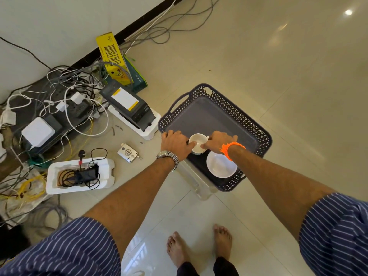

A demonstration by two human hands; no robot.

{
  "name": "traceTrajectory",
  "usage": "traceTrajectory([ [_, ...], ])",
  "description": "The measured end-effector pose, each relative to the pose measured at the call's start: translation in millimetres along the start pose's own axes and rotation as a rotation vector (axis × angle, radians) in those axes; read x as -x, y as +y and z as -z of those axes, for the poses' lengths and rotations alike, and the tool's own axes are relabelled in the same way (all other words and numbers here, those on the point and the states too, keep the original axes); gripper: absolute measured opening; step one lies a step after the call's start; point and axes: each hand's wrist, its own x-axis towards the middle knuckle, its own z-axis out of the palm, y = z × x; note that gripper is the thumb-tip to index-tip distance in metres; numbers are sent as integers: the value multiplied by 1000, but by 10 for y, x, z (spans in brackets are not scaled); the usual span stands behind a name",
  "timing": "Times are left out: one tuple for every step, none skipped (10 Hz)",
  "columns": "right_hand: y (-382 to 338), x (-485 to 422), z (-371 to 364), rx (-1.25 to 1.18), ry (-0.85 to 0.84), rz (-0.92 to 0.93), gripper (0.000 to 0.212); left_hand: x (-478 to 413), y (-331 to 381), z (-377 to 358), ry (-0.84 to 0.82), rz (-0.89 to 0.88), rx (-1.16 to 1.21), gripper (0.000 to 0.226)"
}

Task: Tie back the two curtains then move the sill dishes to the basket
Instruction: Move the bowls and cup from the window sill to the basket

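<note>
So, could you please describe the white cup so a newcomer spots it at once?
Find the grey perforated plastic basket on the pale floor. At its near end, the left hand and right hand hold a small white ceramic cup. Unlike the flat white round saucer beside it, it is deep-sided.

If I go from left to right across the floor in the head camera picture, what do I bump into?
First the foam tray full of cables → metal door lock → left hand → white cup → right hand.
</note>
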Motion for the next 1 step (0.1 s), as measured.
traceTrajectory([
  [2, 48, 38, -12, 53, 2, 53, 22, -9, 28, 29, -7, -17, 59],
])
